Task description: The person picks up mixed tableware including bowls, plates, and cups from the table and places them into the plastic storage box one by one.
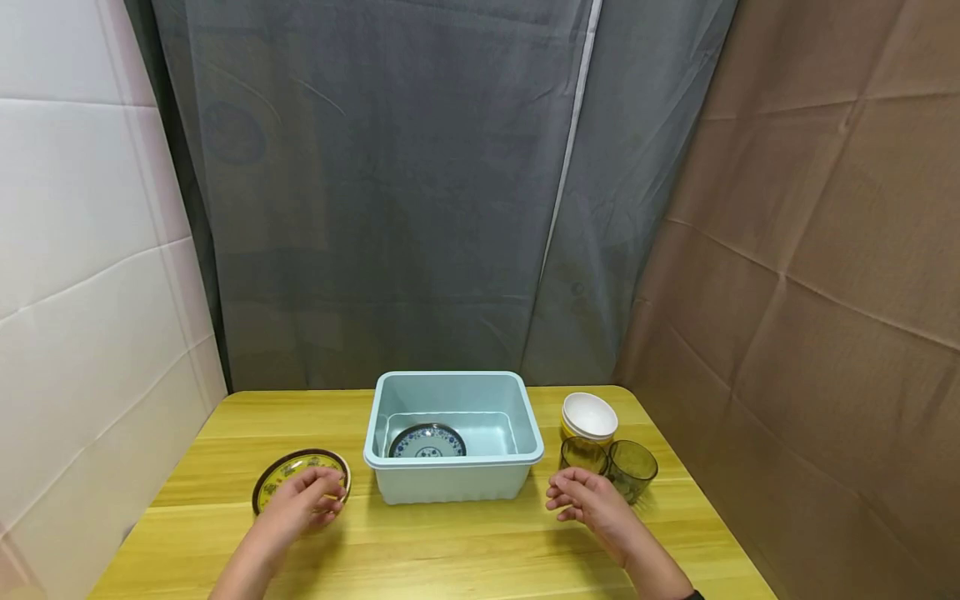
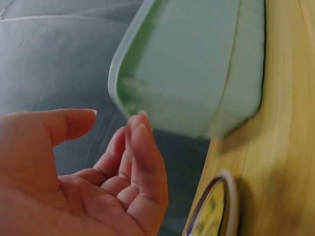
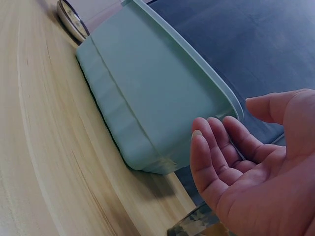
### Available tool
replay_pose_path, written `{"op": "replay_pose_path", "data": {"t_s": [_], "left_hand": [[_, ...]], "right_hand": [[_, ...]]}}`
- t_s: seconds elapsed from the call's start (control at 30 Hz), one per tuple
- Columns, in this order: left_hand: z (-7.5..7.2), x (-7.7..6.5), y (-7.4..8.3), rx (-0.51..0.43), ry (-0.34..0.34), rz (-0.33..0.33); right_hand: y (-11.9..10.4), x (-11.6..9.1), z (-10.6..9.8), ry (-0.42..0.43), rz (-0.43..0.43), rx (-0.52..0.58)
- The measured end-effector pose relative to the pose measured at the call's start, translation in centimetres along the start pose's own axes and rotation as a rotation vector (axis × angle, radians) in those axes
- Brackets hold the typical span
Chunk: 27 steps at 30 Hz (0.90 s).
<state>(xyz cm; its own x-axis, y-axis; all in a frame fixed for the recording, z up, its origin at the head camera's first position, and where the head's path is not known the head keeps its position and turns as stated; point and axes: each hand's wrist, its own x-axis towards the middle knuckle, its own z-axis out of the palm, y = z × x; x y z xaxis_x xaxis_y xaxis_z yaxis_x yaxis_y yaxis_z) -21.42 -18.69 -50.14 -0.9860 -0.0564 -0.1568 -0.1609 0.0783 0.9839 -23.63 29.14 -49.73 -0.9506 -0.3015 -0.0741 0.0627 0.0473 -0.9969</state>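
My left hand [image 1: 303,500] hovers over the near part of a yellow plate [image 1: 281,475] with a dark rim, fingers loosely curled around nothing. On the other side, my right hand [image 1: 592,508] hangs in the air just in front of two dark-tinted glasses [image 1: 633,468], its fingers also loosely bent and holding nothing. Between the hands stands a pale blue plastic tub [image 1: 453,483]. Inside it lies a plate [image 1: 427,442] with a blue floral pattern and dark rim. Both wrist views show a gap between thumb and fingers, with the tub beyond.
Behind the glasses sits a small stack of bowls [image 1: 590,414], the top one white inside. Everything stands on a wood-grain table [image 1: 435,550]. Grey cloth [image 1: 390,208] hangs at the back, white cloth [image 1: 82,275] on the left and brown cloth [image 1: 840,333] on the right.
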Motion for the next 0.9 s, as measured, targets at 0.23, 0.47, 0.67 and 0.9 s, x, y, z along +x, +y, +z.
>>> {"op": "replay_pose_path", "data": {"t_s": [0.23, 0.47, 0.67, 0.9], "left_hand": [[-4.4, 1.5, -0.5, 0.444, 0.142, 0.103], [-7.7, 2.9, -1.4, 0.753, 0.319, 0.087], [-8.0, 3.6, -2.0, 0.812, 0.341, 0.032], [-8.6, 4.0, -2.8, 0.831, 0.292, -0.017]], "right_hand": [[0.2, -0.2, 0.0, -0.017, 0.011, 0.000], [0.5, -0.4, 0.0, -0.060, 0.008, 0.014], [0.6, -0.4, 0.0, -0.066, 0.008, 0.019], [0.8, -0.3, 0.0, -0.079, 0.016, 0.007]]}}
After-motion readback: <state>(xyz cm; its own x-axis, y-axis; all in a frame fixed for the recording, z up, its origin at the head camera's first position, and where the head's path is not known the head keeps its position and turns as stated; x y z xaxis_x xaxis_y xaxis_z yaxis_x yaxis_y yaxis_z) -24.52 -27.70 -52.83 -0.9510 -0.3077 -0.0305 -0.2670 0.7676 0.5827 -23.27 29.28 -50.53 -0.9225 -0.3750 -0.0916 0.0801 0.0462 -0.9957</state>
